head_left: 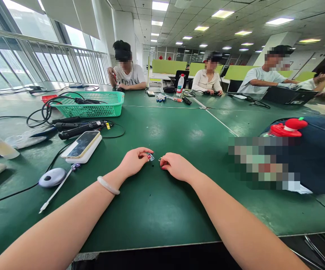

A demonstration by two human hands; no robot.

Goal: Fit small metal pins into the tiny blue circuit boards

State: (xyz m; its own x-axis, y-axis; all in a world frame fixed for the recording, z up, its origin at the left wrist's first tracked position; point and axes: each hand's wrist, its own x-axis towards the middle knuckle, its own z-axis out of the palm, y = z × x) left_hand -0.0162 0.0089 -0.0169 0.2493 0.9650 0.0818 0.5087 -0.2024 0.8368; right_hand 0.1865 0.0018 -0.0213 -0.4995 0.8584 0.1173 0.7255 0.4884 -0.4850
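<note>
My left hand (136, 161), with a pale bangle on its wrist, pinches a small silvery-blue part (151, 157) between thumb and fingers. Just across from it, my right hand (176, 165) has its fingers curled around a tiny yellowish metal piece (160, 159), of which only the tip shows. The two small parts are close together but apart, low over the green table (151, 210). A tiny black bit (152, 165) lies on the table below them. Both parts are too small for me to tell their kind.
To my left are a phone (83, 144) on a white box, a lavender puck-shaped device (52, 177), black cabled tools (79, 130) and a green basket (92, 104). A dark bag (320, 157) and a red-lidded bottle (285, 130) stand right. Several people sit across the table.
</note>
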